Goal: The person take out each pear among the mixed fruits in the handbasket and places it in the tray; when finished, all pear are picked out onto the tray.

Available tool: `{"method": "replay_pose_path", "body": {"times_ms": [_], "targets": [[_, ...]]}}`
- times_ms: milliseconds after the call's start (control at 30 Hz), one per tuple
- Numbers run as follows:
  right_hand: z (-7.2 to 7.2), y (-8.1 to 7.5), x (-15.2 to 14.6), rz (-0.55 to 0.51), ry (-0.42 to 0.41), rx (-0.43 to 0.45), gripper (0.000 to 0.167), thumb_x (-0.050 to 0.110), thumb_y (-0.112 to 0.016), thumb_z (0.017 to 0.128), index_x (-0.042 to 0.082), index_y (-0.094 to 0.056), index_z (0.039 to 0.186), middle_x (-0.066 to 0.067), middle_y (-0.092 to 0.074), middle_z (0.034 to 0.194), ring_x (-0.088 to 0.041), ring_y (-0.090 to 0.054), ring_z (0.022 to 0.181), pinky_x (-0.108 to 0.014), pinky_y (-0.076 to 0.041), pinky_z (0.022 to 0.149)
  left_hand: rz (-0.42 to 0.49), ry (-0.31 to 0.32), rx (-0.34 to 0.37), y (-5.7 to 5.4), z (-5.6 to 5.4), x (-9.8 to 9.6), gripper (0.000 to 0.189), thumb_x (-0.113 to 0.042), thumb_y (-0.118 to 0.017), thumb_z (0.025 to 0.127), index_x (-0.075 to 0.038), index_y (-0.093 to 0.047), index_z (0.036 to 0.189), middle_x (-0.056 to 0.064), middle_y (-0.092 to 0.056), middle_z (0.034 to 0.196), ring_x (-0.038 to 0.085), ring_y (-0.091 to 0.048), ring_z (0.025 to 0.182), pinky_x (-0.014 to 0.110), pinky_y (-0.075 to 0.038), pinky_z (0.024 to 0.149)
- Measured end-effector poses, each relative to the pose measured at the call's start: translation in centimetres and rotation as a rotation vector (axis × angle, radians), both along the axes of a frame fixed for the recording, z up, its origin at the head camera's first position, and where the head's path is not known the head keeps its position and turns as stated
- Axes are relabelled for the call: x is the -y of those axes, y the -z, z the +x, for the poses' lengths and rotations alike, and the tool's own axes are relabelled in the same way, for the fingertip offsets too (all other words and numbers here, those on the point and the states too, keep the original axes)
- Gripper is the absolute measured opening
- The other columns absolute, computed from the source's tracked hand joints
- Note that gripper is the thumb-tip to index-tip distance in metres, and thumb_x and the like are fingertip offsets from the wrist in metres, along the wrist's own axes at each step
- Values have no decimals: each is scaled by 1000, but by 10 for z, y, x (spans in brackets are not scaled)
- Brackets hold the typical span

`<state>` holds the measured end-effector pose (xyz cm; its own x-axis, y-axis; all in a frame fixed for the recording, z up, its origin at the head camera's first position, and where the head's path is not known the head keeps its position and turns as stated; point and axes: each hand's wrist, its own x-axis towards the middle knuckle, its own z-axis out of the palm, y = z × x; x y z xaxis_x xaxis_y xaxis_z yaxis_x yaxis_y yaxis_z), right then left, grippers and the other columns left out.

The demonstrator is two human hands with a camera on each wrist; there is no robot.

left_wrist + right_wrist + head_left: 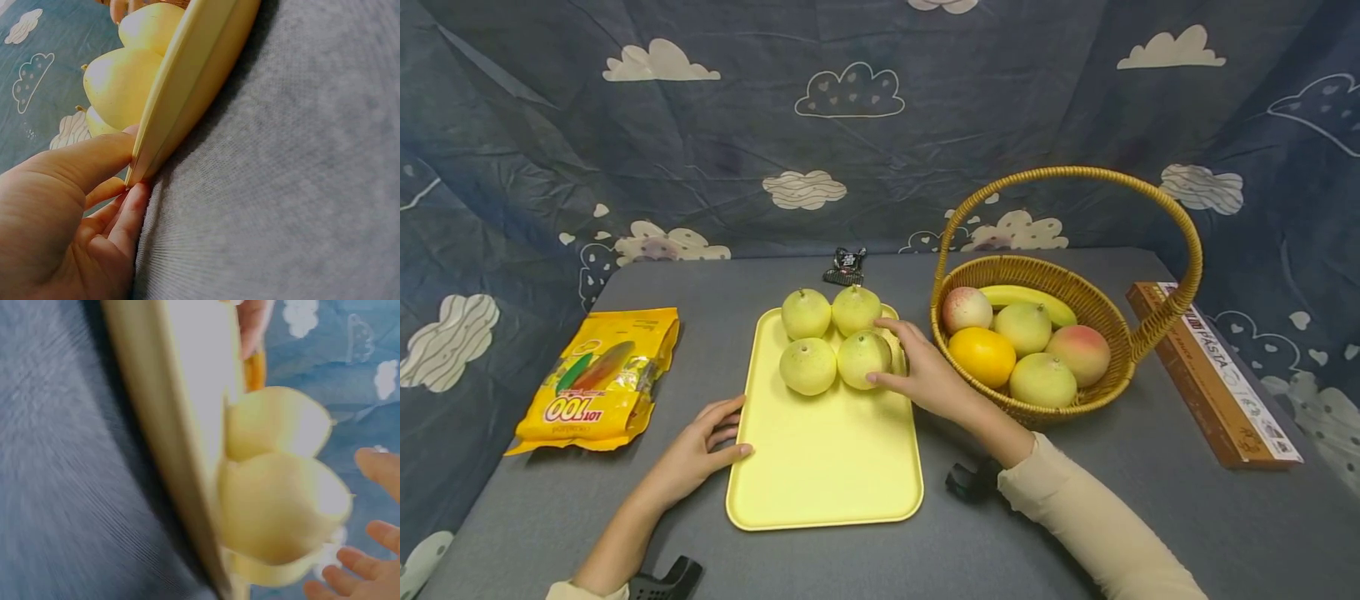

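Note:
A yellow tray lies on the table with several pale yellow-green, pomelo-like fruits grouped at its far end. My left hand holds the tray's left edge. In the left wrist view, its thumb lies on the rim and its fingers reach beneath. My right hand is at the near right fruit, thumb in front and fingers on the far side. The right wrist view shows this hand's spread fingers with a gap to the fruit.
Right of the tray, a wicker basket with a tall handle holds a banana, an orange fruit and several other fruits. A pasta box lies farther right. A yellow snack bag lies at left. A small black packet sits behind the tray.

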<state>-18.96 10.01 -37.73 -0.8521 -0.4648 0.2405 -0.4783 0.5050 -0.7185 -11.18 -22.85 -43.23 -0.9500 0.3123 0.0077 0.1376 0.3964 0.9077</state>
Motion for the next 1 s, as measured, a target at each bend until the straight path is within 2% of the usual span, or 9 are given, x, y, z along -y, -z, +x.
{"method": "replay_pose_path", "body": {"times_ms": [167, 300, 433, 533, 633, 767, 867, 933, 1000], "targets": [[15, -25, -27, -49, -14, -104, 62, 25, -68, 82, 8, -38, 133, -7, -40, 132, -20, -37, 121, -39, -33, 101, 5, 9, -2, 0, 0, 1, 70, -16, -68, 81, 2, -30, 138, 20, -31, 133, 32, -40, 114, 25, -43, 91], [25, -39, -52, -120, 27, -220, 60, 10, -71, 78, 7, -42, 131, -6, -44, 129, -22, -41, 117, -41, -34, 99, 2, 9, 5, 1, -1, 1, 71, -18, -68, 81, 2, -30, 138, 19, -30, 133, 31, -40, 115, 21, -43, 90], [35, -44, -77, -146, 109, -301, 66, -3, -75, 69, 4, -45, 127, -9, -47, 126, -26, -44, 112, -40, -36, 96, 6, 9, 8, 0, 0, 1, 72, -17, -68, 81, 2, -29, 138, 19, -30, 133, 32, -40, 115, 22, -43, 90], [42, -45, -96, -130, 171, -352, 70, -9, -76, 64, 1, -46, 126, -12, -48, 124, -27, -45, 108, -33, -37, 93, 8, 7, 20, -1, 0, 1, 72, -18, -68, 81, 1, -29, 138, 19, -30, 133, 32, -39, 115, 23, -43, 91], [49, -44, -112, -109, 209, -388, 72, -12, -76, 62, 1, -46, 126, -12, -49, 123, -22, -46, 106, -23, -38, 91, 5, 9, 15, -1, 0, 1, 72, -18, -68, 81, 2, -29, 138, 20, -30, 133, 32, -39, 115, 26, -43, 91], [54, -38, -130, -77, 255, -376, 72, -11, -76, 64, 3, -45, 127, -11, -48, 123, -12, -43, 106, -15, -37, 88, 2, 13, -1, 1, 0, 1, 71, -17, -67, 82, 3, -29, 138, 21, -30, 132, 33, -40, 114, 28, -43, 91], [56, -32, -142, -37, 300, -312, 69, -4, -75, 68, 4, -44, 129, -10, -46, 124, -14, -43, 106, -13, -39, 85, 1, 15, 0, 1, 0, 1, 71, -18, -67, 82, 3, -29, 138, 20, -31, 132, 33, -40, 114, 24, -43, 91], [56, -29, -150, -17, 310, -250, 67, 0, -75, 71, 4, -42, 129, -10, -45, 124, -21, -45, 106, -22, -44, 85, 4, 11, 10, 0, 0, 1, 71, -18, -68, 82, 1, -29, 138, 19, -31, 133, 32, -40, 114, 22, -43, 90], [55, -27, -156, 11, 301, -194, 65, 5, -74, 74, 5, -41, 130, -12, -44, 124, -29, -46, 106, -35, -50, 80, 2, 13, 7, -1, 0, 1, 71, -18, -67, 82, 1, -29, 138, 19, -30, 133, 32, -40, 114, 23, -43, 91]]}}
